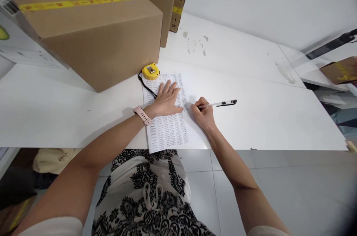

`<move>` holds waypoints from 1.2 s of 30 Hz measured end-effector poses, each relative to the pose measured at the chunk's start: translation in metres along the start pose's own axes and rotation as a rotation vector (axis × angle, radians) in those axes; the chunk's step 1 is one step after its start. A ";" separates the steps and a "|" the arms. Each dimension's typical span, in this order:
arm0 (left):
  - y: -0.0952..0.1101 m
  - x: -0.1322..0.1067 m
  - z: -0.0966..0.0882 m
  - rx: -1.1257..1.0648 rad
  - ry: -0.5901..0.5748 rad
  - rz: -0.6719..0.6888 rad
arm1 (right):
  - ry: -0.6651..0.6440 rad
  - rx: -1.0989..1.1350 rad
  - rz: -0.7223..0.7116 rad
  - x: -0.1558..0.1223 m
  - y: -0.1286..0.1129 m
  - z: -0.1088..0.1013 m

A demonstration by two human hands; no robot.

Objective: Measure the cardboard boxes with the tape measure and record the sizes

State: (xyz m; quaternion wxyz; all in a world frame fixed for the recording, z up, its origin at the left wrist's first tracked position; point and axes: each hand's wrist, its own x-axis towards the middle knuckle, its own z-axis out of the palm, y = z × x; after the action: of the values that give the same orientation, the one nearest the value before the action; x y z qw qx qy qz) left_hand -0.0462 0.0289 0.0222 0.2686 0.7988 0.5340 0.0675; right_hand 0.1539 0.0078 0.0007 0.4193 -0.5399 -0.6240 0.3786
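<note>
A sheet of paper [167, 132] covered in columns of small writing lies on the white table, its near edge reaching slightly over the table's front edge. My left hand [166, 100] rests flat on it with the fingers spread. Between the fingers of my right hand [205, 115] is a pen [223, 103], its tip end down by the sheet's right-hand column and its black end pointing right. Just beyond my left fingers sits a yellow tape measure [151, 71]; its black strap runs over the paper and under my left hand.
A large cardboard box [108, 46] with yellow tape stands at the left, close to the tape measure. More boxes [180, 2] are behind it, against the wall. The white table [264, 117] extends to the right, towards a shelf with a small carton [340, 70].
</note>
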 end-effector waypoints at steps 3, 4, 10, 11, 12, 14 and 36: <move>-0.002 0.001 0.002 -0.006 0.018 0.010 | 0.010 -0.002 -0.005 0.000 0.000 0.000; -0.002 0.001 0.002 -0.006 0.020 0.009 | 0.016 -0.004 -0.008 0.000 0.000 0.000; -0.001 0.001 0.001 0.009 0.002 -0.010 | 0.008 -0.004 -0.006 0.000 0.000 -0.001; -0.001 0.001 0.001 0.013 -0.002 -0.013 | 0.006 0.001 -0.006 0.000 0.000 -0.001; -0.001 0.001 0.001 0.016 -0.005 -0.014 | 0.006 0.006 -0.007 0.000 0.000 -0.001; -0.001 0.001 0.001 0.014 0.000 -0.009 | 0.008 0.009 -0.014 0.000 0.000 0.000; -0.017 -0.009 -0.002 -0.105 0.745 0.161 | 0.195 -0.386 -0.252 0.018 0.036 -0.012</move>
State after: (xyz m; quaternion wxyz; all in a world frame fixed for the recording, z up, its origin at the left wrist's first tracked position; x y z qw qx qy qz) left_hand -0.0651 0.0271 0.0171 0.0907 0.7439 0.5265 0.4015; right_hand 0.1771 0.0309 -0.0263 0.4103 -0.5620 -0.7037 0.1434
